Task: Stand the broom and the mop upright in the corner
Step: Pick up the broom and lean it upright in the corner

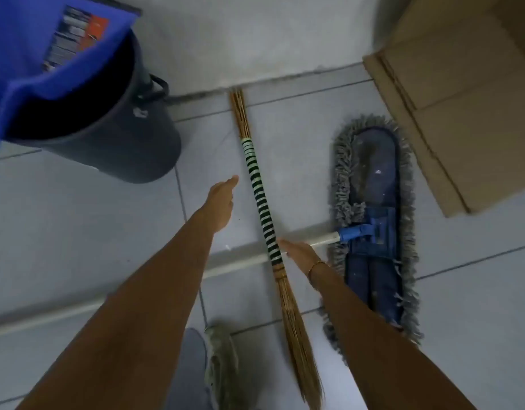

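Note:
A stick broom with a green-and-black wrapped handle lies flat on the tiled floor, its straw bristles pointing toward me. Under it, a mop lies crosswise: a white pole running left and a blue flat head with grey fringe at the right. My left hand hovers just left of the broom handle, fingers extended, holding nothing. My right hand reaches in just right of the broom where it crosses the mop pole, fingers out, touching or nearly touching the pole.
A dark bin with a blue dustpan resting in it stands at the left by the wall. Flattened cardboard leans at the right. The wall base runs behind. My shoe is at the bottom.

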